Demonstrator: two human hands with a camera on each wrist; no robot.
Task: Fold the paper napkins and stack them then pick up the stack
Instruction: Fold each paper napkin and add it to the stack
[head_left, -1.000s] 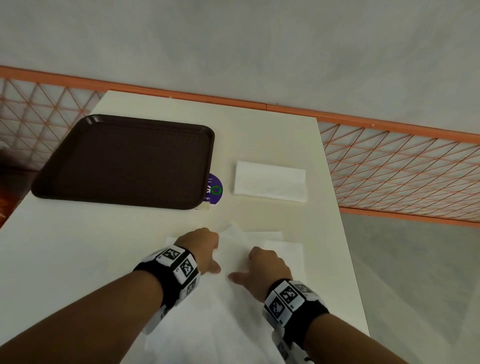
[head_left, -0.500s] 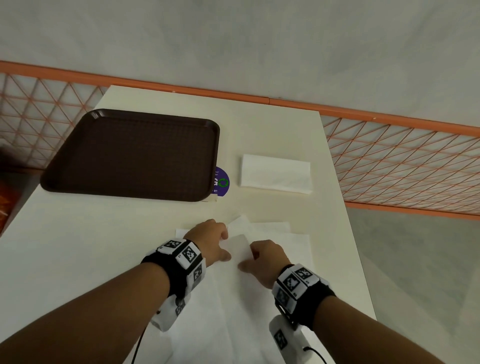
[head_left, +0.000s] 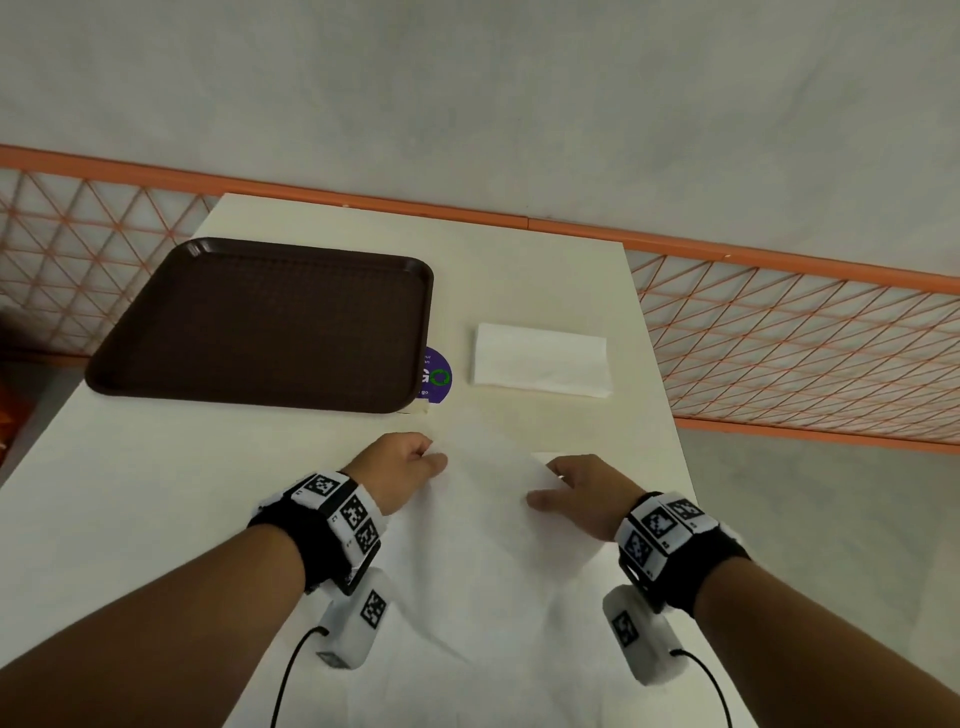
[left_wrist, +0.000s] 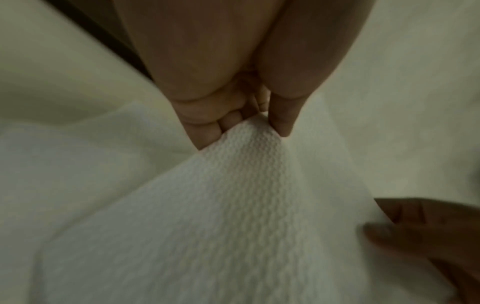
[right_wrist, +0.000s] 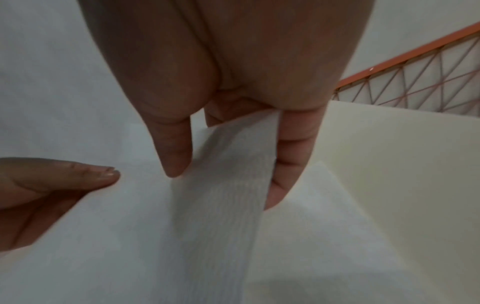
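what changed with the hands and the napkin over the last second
The left hand and right hand, close together before, have moved apart, each pinching the unfolded napkin at a far corner and spreading it. The folded napkin and tray stayed put.

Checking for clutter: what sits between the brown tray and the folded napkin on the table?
In the head view, a purple round sticker lies between the brown tray and the folded napkin, partly tucked under the tray's edge.
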